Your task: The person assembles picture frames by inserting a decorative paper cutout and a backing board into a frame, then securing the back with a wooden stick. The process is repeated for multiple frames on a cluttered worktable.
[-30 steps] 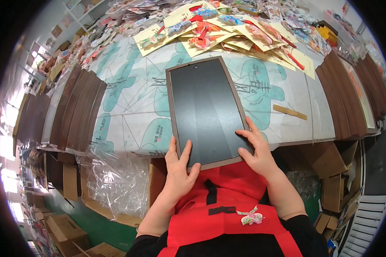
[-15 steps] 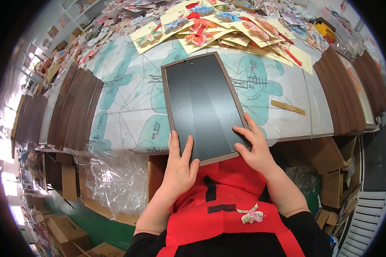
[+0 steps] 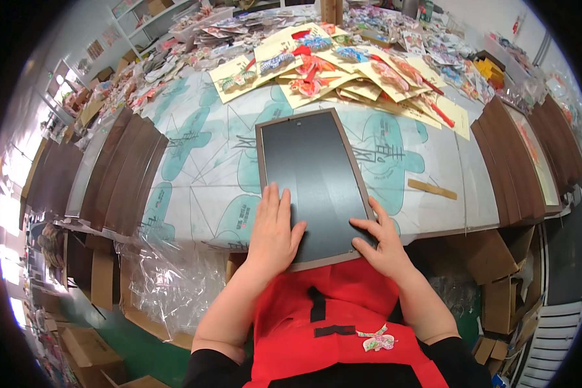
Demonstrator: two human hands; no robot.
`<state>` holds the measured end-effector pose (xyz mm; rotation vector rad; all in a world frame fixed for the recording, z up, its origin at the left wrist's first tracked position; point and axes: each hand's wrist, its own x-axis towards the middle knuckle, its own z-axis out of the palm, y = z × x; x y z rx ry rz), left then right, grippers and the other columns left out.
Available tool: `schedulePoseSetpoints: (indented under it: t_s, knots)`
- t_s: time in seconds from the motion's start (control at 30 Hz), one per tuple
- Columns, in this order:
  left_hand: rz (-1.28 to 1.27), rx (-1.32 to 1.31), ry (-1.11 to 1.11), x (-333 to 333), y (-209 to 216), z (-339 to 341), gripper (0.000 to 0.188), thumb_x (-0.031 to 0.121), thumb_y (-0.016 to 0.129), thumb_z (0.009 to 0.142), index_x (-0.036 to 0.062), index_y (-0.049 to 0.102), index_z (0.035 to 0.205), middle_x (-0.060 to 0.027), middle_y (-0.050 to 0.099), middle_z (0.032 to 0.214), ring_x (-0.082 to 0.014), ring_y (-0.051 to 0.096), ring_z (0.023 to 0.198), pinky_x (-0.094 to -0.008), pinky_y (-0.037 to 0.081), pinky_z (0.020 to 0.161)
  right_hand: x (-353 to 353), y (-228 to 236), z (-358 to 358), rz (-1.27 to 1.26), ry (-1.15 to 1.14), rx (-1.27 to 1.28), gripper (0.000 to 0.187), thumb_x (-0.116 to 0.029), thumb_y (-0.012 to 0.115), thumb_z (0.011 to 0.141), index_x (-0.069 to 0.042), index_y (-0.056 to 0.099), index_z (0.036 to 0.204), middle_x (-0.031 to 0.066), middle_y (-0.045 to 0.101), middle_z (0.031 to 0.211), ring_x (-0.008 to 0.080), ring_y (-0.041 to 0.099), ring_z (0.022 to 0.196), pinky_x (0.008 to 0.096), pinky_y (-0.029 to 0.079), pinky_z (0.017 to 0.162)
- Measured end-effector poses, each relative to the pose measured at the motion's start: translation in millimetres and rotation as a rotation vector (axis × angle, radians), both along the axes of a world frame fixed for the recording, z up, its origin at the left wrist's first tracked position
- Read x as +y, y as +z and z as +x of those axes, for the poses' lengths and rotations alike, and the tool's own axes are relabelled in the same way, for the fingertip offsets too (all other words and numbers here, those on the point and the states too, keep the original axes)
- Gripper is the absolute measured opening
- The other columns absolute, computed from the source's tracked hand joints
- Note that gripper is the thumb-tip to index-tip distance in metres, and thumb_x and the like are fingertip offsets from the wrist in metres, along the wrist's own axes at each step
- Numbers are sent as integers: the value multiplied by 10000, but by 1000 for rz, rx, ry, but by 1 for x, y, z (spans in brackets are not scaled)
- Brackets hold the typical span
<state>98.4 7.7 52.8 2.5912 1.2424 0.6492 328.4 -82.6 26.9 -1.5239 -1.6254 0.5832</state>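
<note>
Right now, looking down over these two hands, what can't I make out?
All in the head view:
- Underside of the black framed panel: hidden by its upper face.
- Lower part of the panel's left edge: covered by the left hand.
- The left palm: hidden by the back of that hand.
- Far heap of small items: too small and blurred to tell apart.
- Bottommost cardboard box: cut off by the lower edge.

Frame (image 3: pixel 313 181) across table (image 3: pixel 204 155) edge; cards (image 3: pixel 388 77) behind; stacked frames (image 3: pixel 119 174) left; more stacked frames (image 3: pixel 511 165) right
</note>
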Motion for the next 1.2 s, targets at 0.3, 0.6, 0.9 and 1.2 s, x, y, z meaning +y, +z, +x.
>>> schedulePoseSetpoints:
  t_s: [0.3, 0.6, 0.9, 1.2]
  knots:
    - [18, 151, -106, 48, -15, 42, 547, 267, 543, 884, -36, 411, 1319, -205, 379, 1410, -342, 324, 1334, -452, 257, 1095, 9, 8, 87, 88, -403, -217, 321, -54, 580, 825, 1, 568, 1141, 174, 572, 1201, 330, 525, 1118, 406, 404, 961]
    - [64, 135, -74, 45, -9, 46, 492, 294, 540, 878, 108, 462, 1327, -181, 380, 1407, -346, 348, 1306, -539, 252, 1069, 38, -6, 166, -213, -430, -508, 131, -41, 641, 774, -14, 599, 895, 163, 609, 996, 321, 539, 957, 404, 441, 821]
    - [76, 113, -32, 42, -9, 49, 430, 402, 567, 851, 157, 558, 1204, -131, 454, 1366, -387, 364, 1292, -638, 239, 1016, 88, 42, 107, -254, -186, 166, 347, -43, 495, 891, -41, 456, 1236, 85, 623, 761, 128, 588, 591, 274, 474, 527]
    - [69, 14, -114, 47, -14, 43, 463, 363, 585, 840, 55, 555, 1184, -197, 432, 1363, -404, 353, 1296, -556, 260, 1061, 232, 44, 0, -189, 166, -59, 411, -121, 471, 918, -95, 484, 1328, 101, 637, 890, 174, 558, 778, 296, 455, 732]
